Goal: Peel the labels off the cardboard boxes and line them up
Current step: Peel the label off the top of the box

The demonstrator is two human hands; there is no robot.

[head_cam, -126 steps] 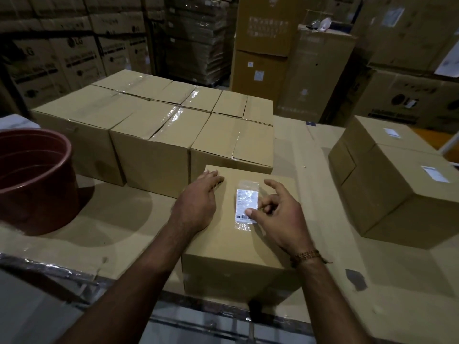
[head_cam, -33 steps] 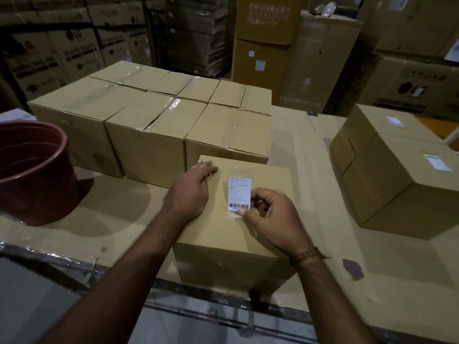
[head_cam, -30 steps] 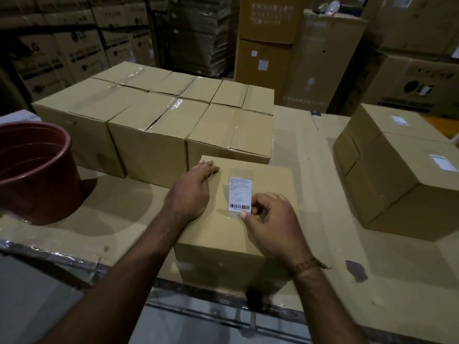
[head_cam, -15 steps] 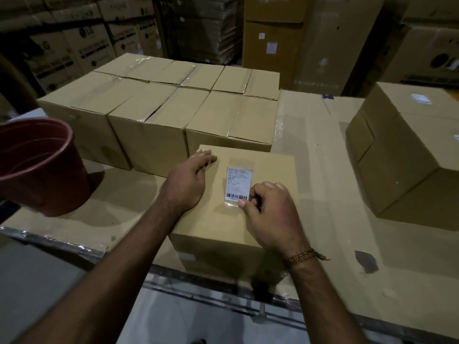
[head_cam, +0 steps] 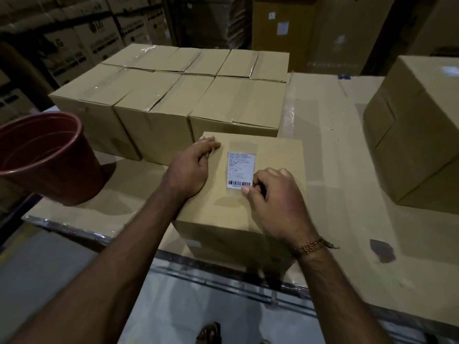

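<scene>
**Picking at the label's lower right corner**

My left hand lies flat on top of the cardboard box in front of me, fingers straight and together, pressing near the far left edge of its top face. My right hand is curled at the near right corner of the white label, thumb and bent fingers pinching at that corner beside the barcode. I cannot tell how much of the corner has come free of the cardboard. The label lies on the top face, a little beyond the middle, with printed lines above and the barcode along its near edge; a patch of clear tape shows around it, most plainly above its far edge. A beaded bracelet sits on my right wrist.

The box stands at the near edge of the table, which is covered in cardboard sheets. Just behind it, and touching its far side as far as I can see, is a block of taped boxes set close together in two rows. To my left a dark red bucket stands on the table, apart from the box. To my right, well apart, another box stands with a pale label on its top. Stacked cartons fill the dim background.
</scene>
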